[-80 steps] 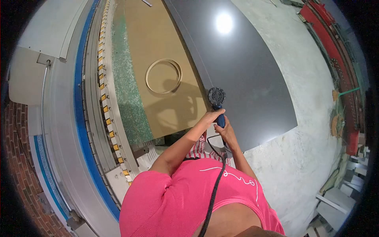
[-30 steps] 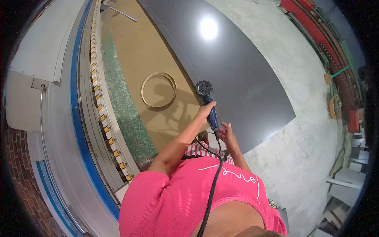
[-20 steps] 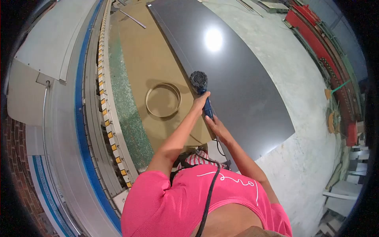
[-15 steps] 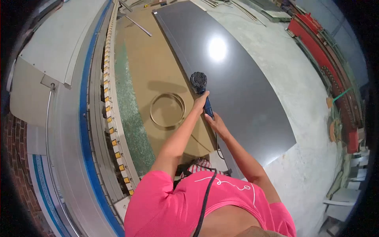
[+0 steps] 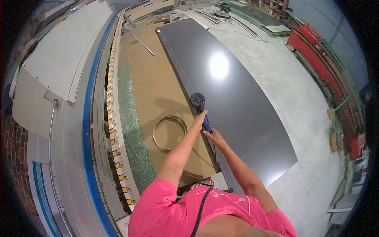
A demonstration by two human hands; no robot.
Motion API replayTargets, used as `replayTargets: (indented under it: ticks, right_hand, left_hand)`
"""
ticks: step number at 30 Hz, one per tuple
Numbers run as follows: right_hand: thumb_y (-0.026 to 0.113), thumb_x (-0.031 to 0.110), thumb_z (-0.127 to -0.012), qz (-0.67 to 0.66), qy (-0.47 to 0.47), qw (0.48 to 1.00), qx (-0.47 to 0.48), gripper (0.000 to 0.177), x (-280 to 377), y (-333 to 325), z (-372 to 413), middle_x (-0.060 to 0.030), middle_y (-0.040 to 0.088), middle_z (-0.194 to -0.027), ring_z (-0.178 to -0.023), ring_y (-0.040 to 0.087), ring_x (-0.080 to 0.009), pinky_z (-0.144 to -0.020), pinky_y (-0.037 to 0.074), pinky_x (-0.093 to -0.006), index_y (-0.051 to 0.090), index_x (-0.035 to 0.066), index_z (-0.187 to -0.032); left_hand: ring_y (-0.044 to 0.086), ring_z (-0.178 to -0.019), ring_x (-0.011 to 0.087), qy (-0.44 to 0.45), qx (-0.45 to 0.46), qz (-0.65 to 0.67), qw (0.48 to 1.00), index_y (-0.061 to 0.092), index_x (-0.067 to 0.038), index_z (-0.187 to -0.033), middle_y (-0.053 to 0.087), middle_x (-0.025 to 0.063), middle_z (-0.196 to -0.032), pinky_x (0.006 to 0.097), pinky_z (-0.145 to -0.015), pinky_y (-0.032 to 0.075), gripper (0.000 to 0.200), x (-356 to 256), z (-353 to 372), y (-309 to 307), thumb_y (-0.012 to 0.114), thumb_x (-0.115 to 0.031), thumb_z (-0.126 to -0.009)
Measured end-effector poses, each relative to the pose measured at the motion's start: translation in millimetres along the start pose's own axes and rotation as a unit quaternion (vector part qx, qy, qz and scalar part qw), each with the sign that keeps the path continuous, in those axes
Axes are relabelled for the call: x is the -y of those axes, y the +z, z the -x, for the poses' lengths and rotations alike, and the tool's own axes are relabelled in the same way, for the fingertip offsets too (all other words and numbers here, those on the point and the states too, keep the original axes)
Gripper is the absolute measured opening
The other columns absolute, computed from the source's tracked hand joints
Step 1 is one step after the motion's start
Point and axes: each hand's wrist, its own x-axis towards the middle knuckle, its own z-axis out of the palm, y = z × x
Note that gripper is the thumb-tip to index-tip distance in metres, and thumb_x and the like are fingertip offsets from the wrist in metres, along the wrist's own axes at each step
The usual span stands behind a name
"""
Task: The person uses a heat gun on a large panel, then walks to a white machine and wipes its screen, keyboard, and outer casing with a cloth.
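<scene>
Both my hands grip a blue corded power tool (image 5: 207, 125) with a round black head. My left hand (image 5: 200, 118) is wrapped round its body just behind the head. Close behind, my right hand (image 5: 215, 138) closes on the tail end, near the cord. The head overlaps the long left edge of a large dark grey panel (image 5: 241, 130). Left of the tool, a coil of thin tan strip (image 5: 155, 138) lies on a brown board (image 5: 148, 87). The contact between tool and panel edge is hidden under the head.
A long machine with a row of yellow-and-white rollers (image 5: 112, 130) and a blue rail (image 5: 86, 130) runs along the left. A thin metal strip (image 5: 143, 44) lies on the board. Red machinery (image 5: 312, 51) stands at the right beyond the concrete floor (image 5: 284, 91).
The view has tilted up, so the panel, coil and hands sit lower and more of the workshop's far end shows. Both hands keep their grip on the power tool at the panel edge.
</scene>
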Motion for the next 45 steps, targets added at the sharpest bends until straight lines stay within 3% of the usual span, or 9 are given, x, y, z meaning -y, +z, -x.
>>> replayTargets:
  ticks: [3,7,10,12,22,28,33,40,45]
  right_hand:
    - [0.058,0.053,-0.079,-0.028,0.004,1.000,0.011,0.061,-2.8,0.6,-2.5,-0.0078,0.054,-0.080,-0.076,0.050,-0.0177,-0.069,0.042,-0.0315,0.054,-0.004,-0.100]
    - [0.059,0.053,-0.079,-0.013,0.037,0.999,0.038,0.060,-2.6,-3.1,0.8,-0.0076,0.054,-0.081,-0.077,0.050,-0.0175,-0.069,0.041,-0.0320,0.055,-0.004,-0.098]
    - [0.060,0.049,-0.077,-0.012,-0.003,1.000,-0.004,0.061,-10.6,0.5,-1.5,-0.0193,0.061,-0.088,-0.085,0.059,-0.0291,-0.075,0.044,-0.0378,0.054,-0.006,-0.104]
    - [0.059,0.052,-0.078,0.009,0.015,0.999,0.030,0.059,-9.5,-0.5,-3.8,-0.0068,0.053,-0.077,-0.072,0.050,-0.0156,-0.062,0.041,-0.0318,0.054,-0.004,-0.098]
    - [0.060,0.047,-0.079,-0.026,0.039,0.998,0.029,0.052,-8.4,0.2,-3.7,-0.0053,0.051,-0.074,-0.069,0.047,-0.0133,-0.060,0.039,-0.0295,0.054,-0.002,-0.094]
    - [0.061,0.048,-0.077,0.017,0.058,0.998,0.009,0.058,-3.4,0.7,-1.6,-0.0099,0.057,-0.084,-0.079,0.052,-0.0176,-0.070,0.042,-0.0330,0.054,-0.004,-0.103]
    - [0.060,0.045,-0.078,0.034,0.030,0.999,-0.007,0.057,-6.1,2.3,1.8,-0.0186,0.061,-0.085,-0.082,0.060,-0.0288,-0.074,0.045,-0.0391,0.054,-0.005,-0.102]
    - [0.059,0.045,-0.079,0.020,0.007,1.000,0.014,0.057,-9.4,0.5,13.5,-0.0190,0.059,-0.093,-0.088,0.057,-0.0268,-0.079,0.043,-0.0371,0.052,-0.005,-0.106]
    - [0.056,0.042,-0.083,-0.119,-0.008,0.992,0.041,0.065,21.7,-13.9,70.1,-0.0156,0.053,-0.114,-0.104,0.050,-0.0202,-0.088,0.039,-0.0332,0.036,-0.003,-0.127]
  left_hand:
    - [0.052,-0.079,0.0186,-0.017,0.005,0.017,1.000,0.060,0.004,-0.094,0.057,0.0096,-0.090,0.0333,-0.073,0.043,0.048,0.1,6.8,-1.2,0.068,-0.038,-0.070]
    - [0.052,-0.076,0.0179,-0.011,0.016,0.030,0.999,0.060,0.002,-0.090,0.057,0.0084,-0.086,0.0332,-0.071,0.043,0.043,-2.5,16.5,-2.0,0.067,-0.036,-0.071]
    - [0.052,-0.072,0.0180,-0.038,0.017,0.045,0.998,0.060,0.001,-0.088,0.056,0.0076,-0.084,0.0333,-0.067,0.044,0.040,0.5,15.5,-1.6,0.067,-0.034,-0.071]
    - [0.052,-0.068,0.0180,-0.038,0.008,0.039,0.999,0.060,0.000,-0.088,0.056,0.0069,-0.082,0.0335,-0.065,0.044,0.039,1.4,13.3,-1.4,0.067,-0.035,-0.071]
    - [0.051,-0.067,0.0180,-0.029,0.033,0.035,0.998,0.059,-0.001,-0.086,0.055,0.0058,-0.080,0.0342,-0.065,0.044,0.041,1.2,10.5,-3.8,0.069,-0.038,-0.070]
    - [0.056,-0.058,0.0192,-0.025,0.044,0.059,0.997,0.055,-0.004,-0.085,0.055,0.0067,-0.067,0.0335,-0.052,0.047,0.030,1.1,8.8,-4.3,0.067,-0.029,-0.072]
    - [0.053,-0.070,0.0183,-0.017,0.035,0.069,0.997,0.059,-0.001,-0.089,0.056,0.0070,-0.081,0.0346,-0.067,0.045,0.041,1.4,18.7,-3.4,0.070,-0.035,-0.069]
    - [0.055,-0.059,0.0195,-0.022,0.052,0.084,0.995,0.055,-0.006,-0.089,0.055,0.0081,-0.073,0.0336,-0.055,0.048,0.033,8.0,23.0,-3.6,0.069,-0.029,-0.071]
    - [0.053,-0.057,0.0182,0.013,0.029,0.123,0.992,0.053,-0.003,-0.086,0.053,0.0083,-0.072,0.0330,-0.055,0.049,0.031,25.9,42.2,1.9,0.066,-0.029,-0.075]
